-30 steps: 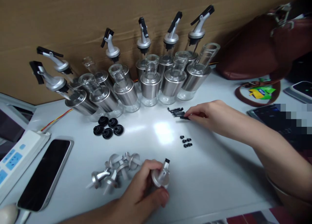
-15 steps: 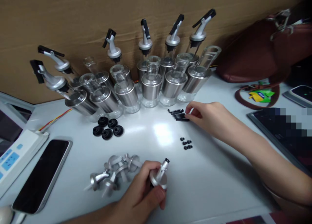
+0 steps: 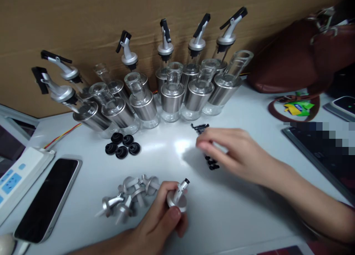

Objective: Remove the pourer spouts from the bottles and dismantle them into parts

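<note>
My left hand (image 3: 163, 214) is closed around a silver pour spout (image 3: 177, 199) with a black tip, its nozzle pointing up. Fingertips pinched together, my right hand (image 3: 233, 155) hovers over the small black levers (image 3: 199, 127); whatever it grips is hidden behind the fingers. Small black plugs (image 3: 213, 167) show partly below that hand. Several loose silver pour spouts (image 3: 135, 190) lie in a pile left of my left hand. Farther back sits a cluster of black ribbed stoppers (image 3: 122, 146).
Glass bottles with steel sleeves (image 3: 172, 97) stand in rows along the cardboard (image 3: 83, 14); several carry pourers with black levers. At left lie a phone (image 3: 48, 199) and a power strip (image 3: 22, 173). A brown bag (image 3: 291, 59) and small packets (image 3: 299, 107) are at right.
My right hand has drawn back from the black levers, toward me and slightly left, with its fingers pinched. My left hand has shifted slightly left, still holding the pour spout.
</note>
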`<state>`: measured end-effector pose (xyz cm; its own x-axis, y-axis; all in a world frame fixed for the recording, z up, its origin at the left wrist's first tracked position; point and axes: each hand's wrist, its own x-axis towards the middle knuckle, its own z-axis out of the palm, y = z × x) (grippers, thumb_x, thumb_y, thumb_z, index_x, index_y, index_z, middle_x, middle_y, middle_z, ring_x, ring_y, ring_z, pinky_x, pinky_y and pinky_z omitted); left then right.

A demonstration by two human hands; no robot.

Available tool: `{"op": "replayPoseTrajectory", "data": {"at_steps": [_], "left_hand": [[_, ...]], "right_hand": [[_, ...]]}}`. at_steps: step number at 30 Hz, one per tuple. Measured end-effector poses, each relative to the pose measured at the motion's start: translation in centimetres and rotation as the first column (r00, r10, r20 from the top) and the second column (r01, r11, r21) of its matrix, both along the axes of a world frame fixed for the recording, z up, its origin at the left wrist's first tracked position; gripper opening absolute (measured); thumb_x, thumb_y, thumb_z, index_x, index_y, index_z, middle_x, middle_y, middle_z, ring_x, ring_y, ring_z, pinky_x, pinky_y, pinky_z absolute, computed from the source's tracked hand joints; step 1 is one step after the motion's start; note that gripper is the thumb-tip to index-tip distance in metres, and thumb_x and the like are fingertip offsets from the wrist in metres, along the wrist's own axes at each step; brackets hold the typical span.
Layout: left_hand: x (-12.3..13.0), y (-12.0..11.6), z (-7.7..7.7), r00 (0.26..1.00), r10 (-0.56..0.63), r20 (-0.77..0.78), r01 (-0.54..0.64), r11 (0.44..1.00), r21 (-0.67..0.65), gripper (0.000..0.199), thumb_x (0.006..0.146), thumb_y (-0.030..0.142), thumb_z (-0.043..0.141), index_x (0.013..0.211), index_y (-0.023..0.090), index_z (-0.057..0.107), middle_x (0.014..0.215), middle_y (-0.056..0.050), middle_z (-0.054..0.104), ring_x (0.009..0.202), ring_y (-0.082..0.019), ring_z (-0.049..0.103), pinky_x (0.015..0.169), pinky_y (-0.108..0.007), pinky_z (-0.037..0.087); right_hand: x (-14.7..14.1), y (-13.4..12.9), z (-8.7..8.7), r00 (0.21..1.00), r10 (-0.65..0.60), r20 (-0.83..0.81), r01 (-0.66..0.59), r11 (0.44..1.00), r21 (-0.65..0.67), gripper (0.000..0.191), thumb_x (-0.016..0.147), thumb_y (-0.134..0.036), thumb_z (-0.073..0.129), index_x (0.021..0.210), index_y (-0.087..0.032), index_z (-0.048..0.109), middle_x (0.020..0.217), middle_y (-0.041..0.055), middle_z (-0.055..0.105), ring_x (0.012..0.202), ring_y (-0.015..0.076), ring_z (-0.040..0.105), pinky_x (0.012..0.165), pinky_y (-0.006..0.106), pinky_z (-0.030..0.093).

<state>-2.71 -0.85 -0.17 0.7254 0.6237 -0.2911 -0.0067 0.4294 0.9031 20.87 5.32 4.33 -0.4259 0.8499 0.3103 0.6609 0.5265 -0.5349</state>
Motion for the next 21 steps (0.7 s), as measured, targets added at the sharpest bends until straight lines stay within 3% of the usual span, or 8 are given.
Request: {"op": "replayPoseTrajectory", "data": {"at_steps": [3, 6, 11, 16, 18, 21], "left_hand": [[0.2, -0.2, -0.6, 0.994, 0.037, 0.099, -0.039, 0.999, 0.011, 0.039, 0.095, 0.056, 0.033, 0.111, 0.021, 0.040, 0.068, 0.003, 0.046, 0.058, -0.011, 0.040, 0.059, -0.026, 0.031], [0.1, -0.1, -1.0, 0.989, 0.047, 0.140, -0.050, 0.999, 0.014, 0.035, 0.097, 0.053, 0.030, 0.111, 0.022, 0.041, 0.072, 0.002, 0.048, 0.060, -0.011, 0.042, 0.060, -0.027, 0.033], [0.0, 0.0, -0.9, 0.991, -0.041, 0.127, 0.020, 0.987, 0.162, 0.033, 0.099, 0.046, 0.030, 0.122, 0.024, 0.036, 0.076, 0.001, 0.048, 0.064, -0.012, 0.043, 0.062, -0.027, 0.035], [0.2, -0.3, -1.0, 0.987, 0.068, 0.148, -0.094, 0.980, 0.177, 0.019, 0.098, 0.035, 0.041, 0.117, 0.033, 0.038, 0.092, 0.001, 0.047, 0.067, -0.008, 0.048, 0.063, -0.023, 0.037], [0.4, -0.4, -1.1, 0.982, 0.099, 0.162, -0.123, 0.982, 0.142, 0.018, 0.098, 0.034, 0.042, 0.115, 0.033, 0.040, 0.096, 0.001, 0.046, 0.068, -0.007, 0.051, 0.064, -0.023, 0.038], [0.5, -0.4, -1.0, 0.975, 0.118, 0.187, -0.132, 0.989, 0.068, 0.017, 0.098, 0.033, 0.043, 0.115, 0.032, 0.042, 0.097, 0.001, 0.045, 0.071, -0.006, 0.053, 0.066, -0.022, 0.039]], "right_hand": [[-1.8, -1.0, 0.0, 0.951, 0.299, -0.082, -0.306, 0.946, -0.107, 0.023, 0.098, -0.022, 0.040, 0.086, -0.015, 0.058, 0.074, 0.0026, 0.059, 0.065, 0.0122, 0.052, 0.062, 0.022, 0.040], [-2.7, -1.5, -0.5, 0.921, 0.364, -0.140, -0.386, 0.901, -0.198, 0.025, 0.099, -0.021, 0.037, 0.085, -0.014, 0.057, 0.074, 0.0020, 0.056, 0.065, 0.0117, 0.049, 0.062, 0.022, 0.039], [-2.9, -1.6, -1.2, 0.907, 0.358, -0.220, -0.407, 0.880, -0.245, 0.030, 0.100, -0.024, 0.034, 0.076, -0.017, 0.050, 0.070, -0.0008, 0.050, 0.061, 0.0099, 0.044, 0.059, 0.021, 0.037], [-2.4, -1.3, -0.9, 0.948, 0.246, -0.204, -0.282, 0.943, -0.175, 0.039, 0.100, -0.027, 0.032, 0.064, -0.018, 0.044, 0.057, -0.0033, 0.044, 0.052, 0.0094, 0.038, 0.053, 0.023, 0.032], [-1.8, -0.9, -0.5, 0.956, 0.156, -0.247, -0.213, 0.952, -0.221, 0.034, 0.098, -0.027, 0.039, 0.068, -0.018, 0.051, 0.061, -0.0017, 0.052, 0.056, 0.0094, 0.046, 0.055, 0.022, 0.036], [-0.2, 0.1, 0.0, 0.948, 0.021, -0.318, -0.129, 0.938, -0.321, 0.016, 0.091, -0.029, 0.054, 0.085, -0.017, 0.063, 0.083, 0.0031, 0.066, 0.072, 0.0120, 0.060, 0.065, 0.022, 0.045]]}}
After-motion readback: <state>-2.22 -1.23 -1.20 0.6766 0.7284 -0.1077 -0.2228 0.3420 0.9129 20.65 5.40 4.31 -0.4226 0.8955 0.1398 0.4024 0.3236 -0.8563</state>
